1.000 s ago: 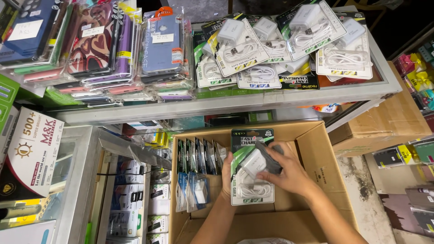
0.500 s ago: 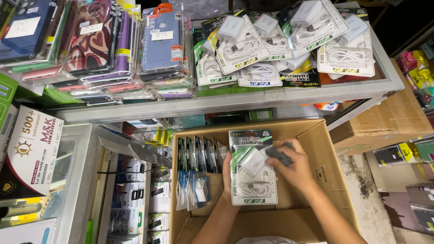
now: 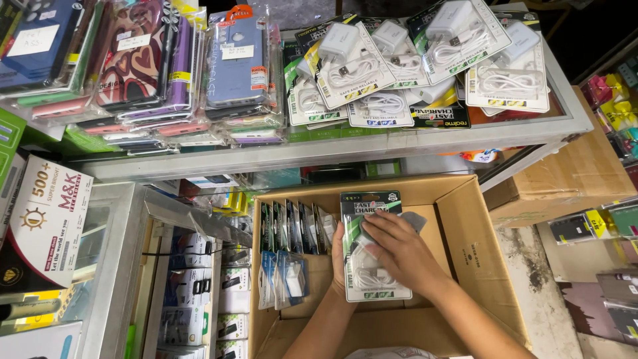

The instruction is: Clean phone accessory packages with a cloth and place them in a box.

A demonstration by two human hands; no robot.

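Observation:
Inside an open cardboard box [image 3: 473, 247] I hold a flat charger blister pack [image 3: 364, 209] with a white plug and coiled cable. My left hand [image 3: 338, 256] grips its left edge from below. My right hand [image 3: 400, 249] lies across its front, fingers spread over the plastic. Several similar packs [image 3: 292, 229] stand upright in a row at the box's left side, just beside the held pack.
A glass counter shelf [image 3: 345, 149] above the box carries piled charger packs [image 3: 412, 66] and a stack of phone cases in clear sleeves [image 3: 153, 73]. A white printed carton [image 3: 43, 216] sits at the left. More cardboard boxes [image 3: 571, 176] lie to the right.
My right hand slid from the pack's right edge onto its front. The pack shifted slightly lower and left within the box.

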